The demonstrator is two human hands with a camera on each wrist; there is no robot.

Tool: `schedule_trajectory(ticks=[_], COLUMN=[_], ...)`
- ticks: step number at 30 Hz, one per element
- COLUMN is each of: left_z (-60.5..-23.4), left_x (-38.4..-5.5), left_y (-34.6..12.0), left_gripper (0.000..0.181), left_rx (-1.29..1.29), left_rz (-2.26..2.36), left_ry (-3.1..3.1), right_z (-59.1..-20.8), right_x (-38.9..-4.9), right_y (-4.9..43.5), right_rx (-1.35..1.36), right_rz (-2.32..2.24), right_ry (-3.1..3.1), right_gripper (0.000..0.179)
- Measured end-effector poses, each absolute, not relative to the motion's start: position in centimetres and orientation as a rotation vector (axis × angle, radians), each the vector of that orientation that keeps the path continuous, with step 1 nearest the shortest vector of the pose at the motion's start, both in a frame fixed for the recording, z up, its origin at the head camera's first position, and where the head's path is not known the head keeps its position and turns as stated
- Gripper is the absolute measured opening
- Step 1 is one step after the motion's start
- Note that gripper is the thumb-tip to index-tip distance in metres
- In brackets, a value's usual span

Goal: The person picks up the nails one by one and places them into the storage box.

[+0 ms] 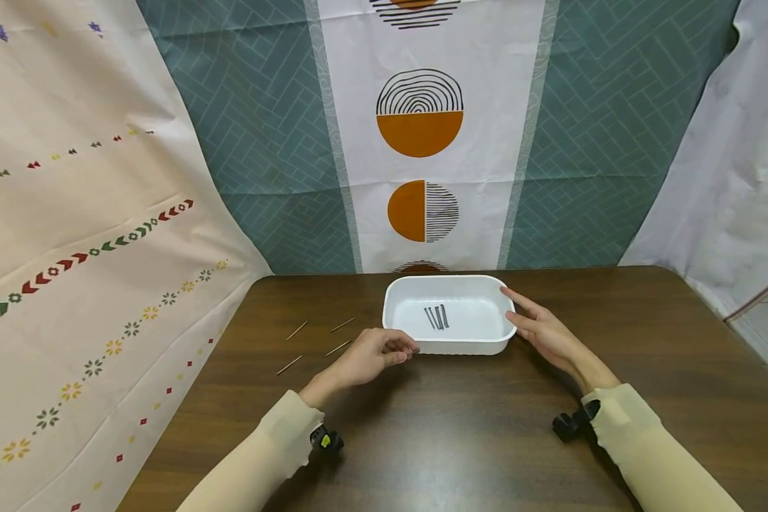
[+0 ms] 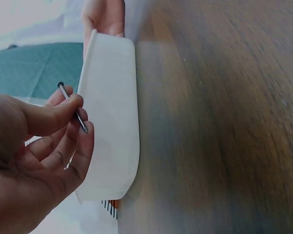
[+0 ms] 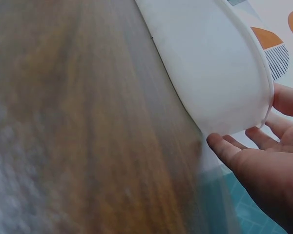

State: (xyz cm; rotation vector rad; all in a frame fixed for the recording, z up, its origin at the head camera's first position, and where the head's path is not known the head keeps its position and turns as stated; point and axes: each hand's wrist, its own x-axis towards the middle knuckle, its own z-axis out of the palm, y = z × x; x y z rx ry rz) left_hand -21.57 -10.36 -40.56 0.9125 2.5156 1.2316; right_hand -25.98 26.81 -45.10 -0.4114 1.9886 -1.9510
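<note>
One white tray (image 1: 461, 347) on brown wood-grain table (image 1: 461, 434); teal-white cloth (image 1: 422, 167) behind.

Tray (image 1: 467, 347): plain white. Nails in it (image 1: 439, 318): dark grey. Held nail (image 2: 81, 120): silver-grey shank, darker head. Loose thin pieces (image 1: 289, 365): brassy. Tabletop (image 1: 435, 427): dark brown, wood grain. Sleeves (image 1: 262, 451): pale cream. Wrist straps (image 1: 576, 421): black. Back cloth (image 1: 262, 107): teal, pale angular line pattern; central panel (image 1: 358, 92) white, orange half-circles, black lines. Left cloth (image 1: 102, 249): cream; red and green chevrons, yellow and green florets, small red diamonds.
</note>
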Motion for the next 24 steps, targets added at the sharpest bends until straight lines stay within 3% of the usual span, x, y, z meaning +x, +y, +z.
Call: schedule_trajectory(ticks=[24], left_z=[-39.1], left_x=[-22.8], left_y=[-9.4], left_gripper=[0.018], left_rx=[0.76], left_rz=[1.4], left_ry=[2.736], right_z=[-45.3], right_x=[-26.1], right_y=[26.8], right_rx=[-0.423], right_rz=[-1.971], right_ry=[1.964], right_gripper=[0.069])
